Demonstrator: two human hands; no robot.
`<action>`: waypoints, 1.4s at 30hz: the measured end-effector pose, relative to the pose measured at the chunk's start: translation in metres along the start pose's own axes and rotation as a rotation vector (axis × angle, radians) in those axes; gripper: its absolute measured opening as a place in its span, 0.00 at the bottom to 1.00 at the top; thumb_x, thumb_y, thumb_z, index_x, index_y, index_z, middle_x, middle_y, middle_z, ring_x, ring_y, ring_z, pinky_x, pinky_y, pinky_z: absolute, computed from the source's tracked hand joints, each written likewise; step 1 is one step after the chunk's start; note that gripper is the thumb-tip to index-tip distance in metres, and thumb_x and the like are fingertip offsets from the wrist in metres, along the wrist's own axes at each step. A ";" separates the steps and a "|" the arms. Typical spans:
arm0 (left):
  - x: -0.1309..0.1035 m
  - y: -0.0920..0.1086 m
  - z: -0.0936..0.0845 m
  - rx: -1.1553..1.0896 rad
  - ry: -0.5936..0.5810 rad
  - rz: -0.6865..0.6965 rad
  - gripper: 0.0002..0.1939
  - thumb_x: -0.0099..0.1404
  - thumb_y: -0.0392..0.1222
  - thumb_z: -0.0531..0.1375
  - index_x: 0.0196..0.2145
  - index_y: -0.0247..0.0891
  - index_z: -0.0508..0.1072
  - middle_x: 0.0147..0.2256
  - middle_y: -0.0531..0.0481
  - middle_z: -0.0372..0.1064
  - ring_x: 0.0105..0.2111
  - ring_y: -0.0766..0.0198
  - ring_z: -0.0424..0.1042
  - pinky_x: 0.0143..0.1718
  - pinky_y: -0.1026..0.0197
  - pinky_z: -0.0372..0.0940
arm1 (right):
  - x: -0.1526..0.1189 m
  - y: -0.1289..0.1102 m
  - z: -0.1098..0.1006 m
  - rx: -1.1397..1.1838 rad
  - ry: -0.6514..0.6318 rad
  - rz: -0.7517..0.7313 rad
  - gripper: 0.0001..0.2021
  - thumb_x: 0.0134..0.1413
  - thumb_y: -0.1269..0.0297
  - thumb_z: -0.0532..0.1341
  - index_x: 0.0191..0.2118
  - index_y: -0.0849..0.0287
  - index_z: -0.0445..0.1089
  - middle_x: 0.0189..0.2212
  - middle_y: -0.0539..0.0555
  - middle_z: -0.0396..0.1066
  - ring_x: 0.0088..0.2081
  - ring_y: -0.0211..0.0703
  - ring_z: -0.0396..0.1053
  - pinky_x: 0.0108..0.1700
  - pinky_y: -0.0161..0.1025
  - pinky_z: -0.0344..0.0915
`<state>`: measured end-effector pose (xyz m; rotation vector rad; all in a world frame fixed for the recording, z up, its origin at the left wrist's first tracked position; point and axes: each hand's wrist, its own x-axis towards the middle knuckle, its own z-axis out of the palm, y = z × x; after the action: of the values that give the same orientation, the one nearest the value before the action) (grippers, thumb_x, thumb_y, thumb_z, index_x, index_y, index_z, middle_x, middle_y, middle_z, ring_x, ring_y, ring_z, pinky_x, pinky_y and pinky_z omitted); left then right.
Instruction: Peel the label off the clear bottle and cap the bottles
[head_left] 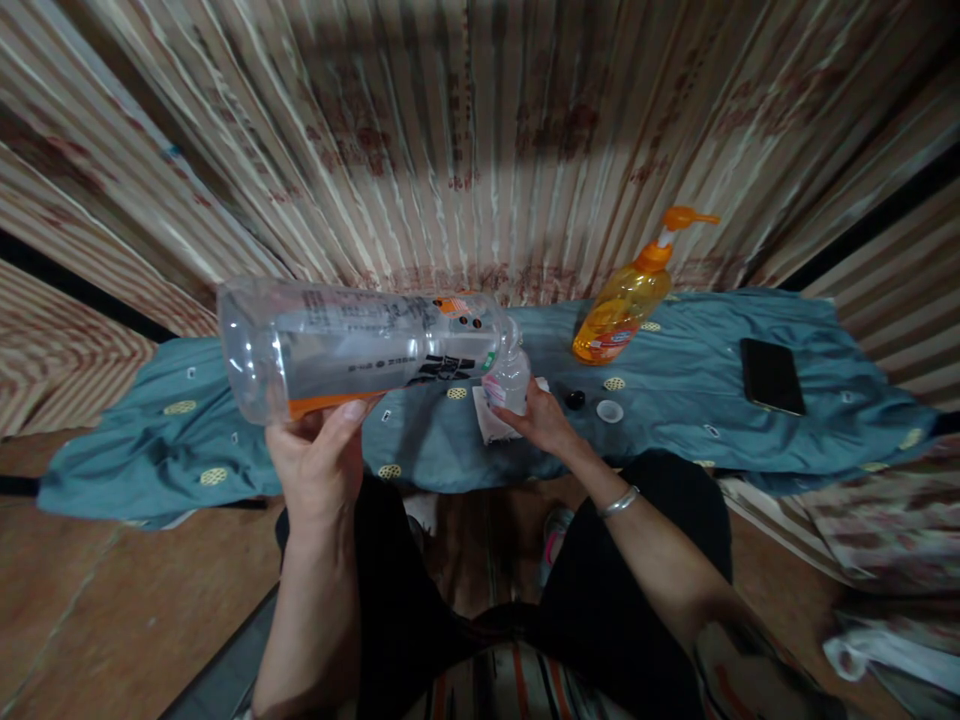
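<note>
My left hand (319, 455) is wrapped around a large clear plastic bottle (352, 345) with a grey and orange label. The bottle lies tilted on its side in the air, its neck pointing right. My right hand (544, 420) grips a small clear plastic bottle (511, 380) right at the big bottle's mouth. Whether the two mouths touch, or liquid passes between them, I cannot tell. Beneath the small bottle is a folded white tissue (491, 425). Just right of my right hand lie a black cap (574, 399) and a white round cap (610, 411).
An orange pump bottle (621, 305) with amber liquid stands at the back right. Farther right lies a black phone (772, 375). A teal patterned cloth (675, 420) covers the narrow table. Striped curtains (465, 150) hang close behind it.
</note>
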<state>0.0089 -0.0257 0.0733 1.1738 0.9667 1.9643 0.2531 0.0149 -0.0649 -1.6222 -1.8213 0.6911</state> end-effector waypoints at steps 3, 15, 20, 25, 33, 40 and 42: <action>0.001 0.001 0.003 -0.017 0.006 -0.007 0.28 0.40 0.50 0.80 0.40 0.42 0.83 0.31 0.48 0.81 0.36 0.50 0.83 0.48 0.42 0.78 | 0.000 -0.002 -0.001 -0.003 -0.007 0.020 0.29 0.58 0.57 0.69 0.60 0.63 0.64 0.49 0.66 0.79 0.52 0.62 0.79 0.50 0.49 0.74; 0.003 -0.002 0.004 0.010 -0.033 -0.007 0.36 0.42 0.54 0.79 0.49 0.47 0.81 0.40 0.45 0.82 0.38 0.50 0.82 0.48 0.40 0.77 | 0.000 0.001 0.002 0.001 0.018 0.024 0.28 0.56 0.56 0.71 0.59 0.59 0.65 0.48 0.62 0.80 0.50 0.60 0.80 0.48 0.47 0.74; 0.005 0.001 0.010 -0.025 -0.020 0.004 0.38 0.40 0.54 0.80 0.51 0.48 0.79 0.45 0.44 0.81 0.45 0.45 0.82 0.50 0.39 0.77 | 0.001 0.001 0.001 0.004 -0.004 0.012 0.29 0.57 0.57 0.70 0.61 0.60 0.63 0.49 0.63 0.80 0.51 0.61 0.79 0.50 0.49 0.73; 0.006 0.003 0.012 -0.026 -0.027 -0.008 0.36 0.39 0.53 0.80 0.49 0.47 0.80 0.41 0.45 0.82 0.41 0.47 0.83 0.49 0.39 0.77 | 0.000 0.000 0.000 0.010 -0.006 0.006 0.29 0.57 0.57 0.70 0.61 0.60 0.63 0.50 0.64 0.79 0.52 0.61 0.79 0.51 0.50 0.73; 0.007 0.001 0.012 -0.065 0.003 0.005 0.33 0.37 0.50 0.80 0.44 0.45 0.82 0.35 0.48 0.80 0.32 0.57 0.80 0.45 0.44 0.78 | 0.001 0.001 0.002 0.020 0.012 -0.007 0.29 0.57 0.58 0.70 0.60 0.61 0.64 0.49 0.64 0.80 0.51 0.61 0.79 0.50 0.49 0.74; 0.007 -0.004 0.010 -0.068 -0.010 0.015 0.25 0.42 0.51 0.79 0.37 0.42 0.81 0.31 0.51 0.77 0.29 0.62 0.77 0.42 0.49 0.78 | 0.000 0.002 0.002 0.021 0.018 -0.008 0.29 0.56 0.59 0.71 0.59 0.61 0.64 0.48 0.63 0.80 0.50 0.60 0.79 0.50 0.49 0.73; 0.006 -0.005 0.008 -0.067 -0.020 0.011 0.22 0.42 0.51 0.79 0.33 0.42 0.80 0.27 0.54 0.75 0.25 0.65 0.74 0.40 0.50 0.79 | 0.000 0.001 0.002 0.022 0.011 -0.002 0.29 0.56 0.59 0.70 0.60 0.61 0.64 0.48 0.63 0.80 0.50 0.60 0.79 0.49 0.49 0.73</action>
<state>0.0149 -0.0161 0.0747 1.1615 0.8798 1.9743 0.2528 0.0151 -0.0668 -1.6069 -1.8003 0.6977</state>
